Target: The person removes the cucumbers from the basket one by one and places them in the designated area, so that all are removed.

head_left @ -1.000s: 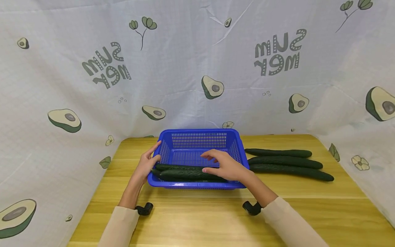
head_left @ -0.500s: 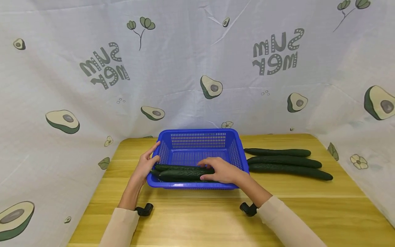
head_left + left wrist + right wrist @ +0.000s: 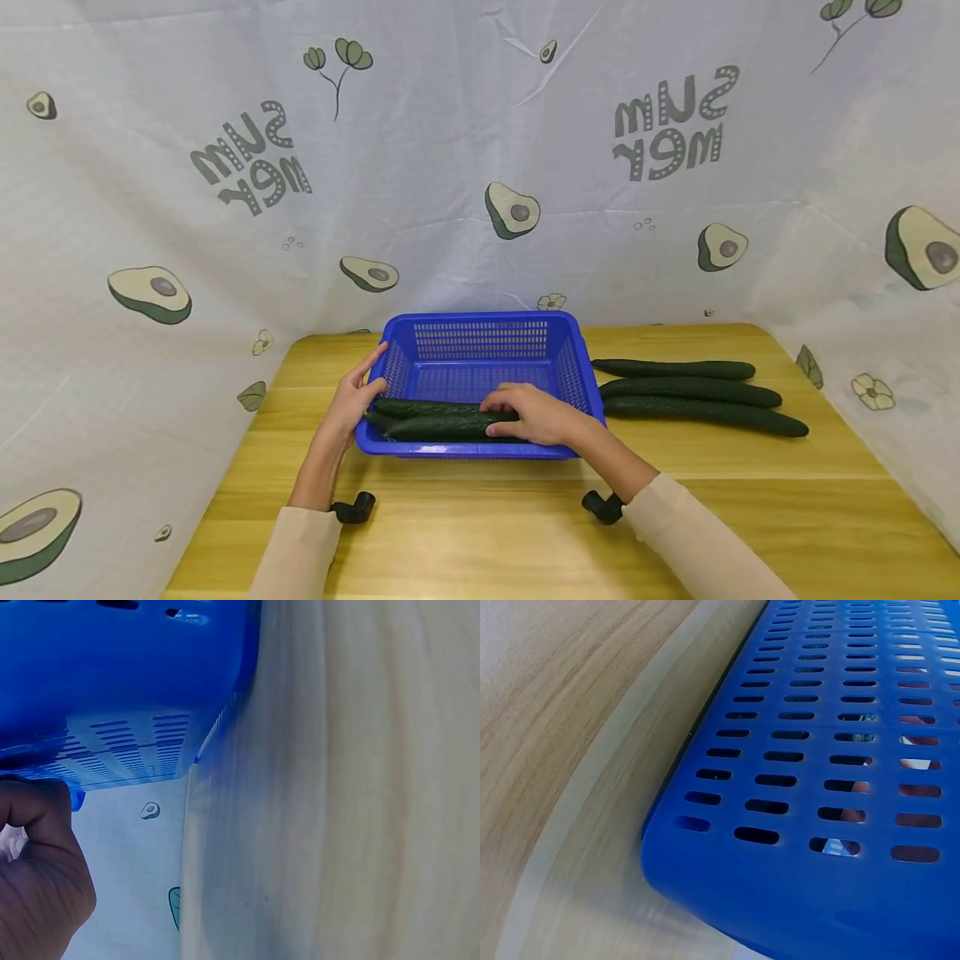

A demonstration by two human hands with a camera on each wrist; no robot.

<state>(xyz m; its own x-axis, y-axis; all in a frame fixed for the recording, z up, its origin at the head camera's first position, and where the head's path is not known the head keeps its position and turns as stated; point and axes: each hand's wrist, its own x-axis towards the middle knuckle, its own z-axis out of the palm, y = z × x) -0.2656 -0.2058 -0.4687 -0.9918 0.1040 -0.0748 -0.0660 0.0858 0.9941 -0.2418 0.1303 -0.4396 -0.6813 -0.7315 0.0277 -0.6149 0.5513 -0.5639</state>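
Note:
A blue plastic basket (image 3: 480,451) with slotted walls sits on the wooden table. My left hand (image 3: 347,407) grips its left rim, thumb over the edge and fingers along the outside; in the left wrist view that hand (image 3: 45,877) appears at the lower left, by the basket wall. Dark green cucumbers lie side by side along the basket's near wall, among them a rear one (image 3: 420,407) and a front one (image 3: 442,428). Over their right part, my right hand (image 3: 536,415) holds the front cucumber between thumb and fingers, hiding its right end. The right wrist view shows mostly the basket wall (image 3: 795,892).
Right of the basket, three more cucumbers lie on the table: a far one (image 3: 675,369), a middle one (image 3: 697,390) and a near one (image 3: 712,413). A printed cloth (image 3: 450,167) hangs behind the table (image 3: 480,525).
My right hand has moved a little left and down, from above the cucumbers to a grip on the front one. My left hand has stayed on the basket's rim.

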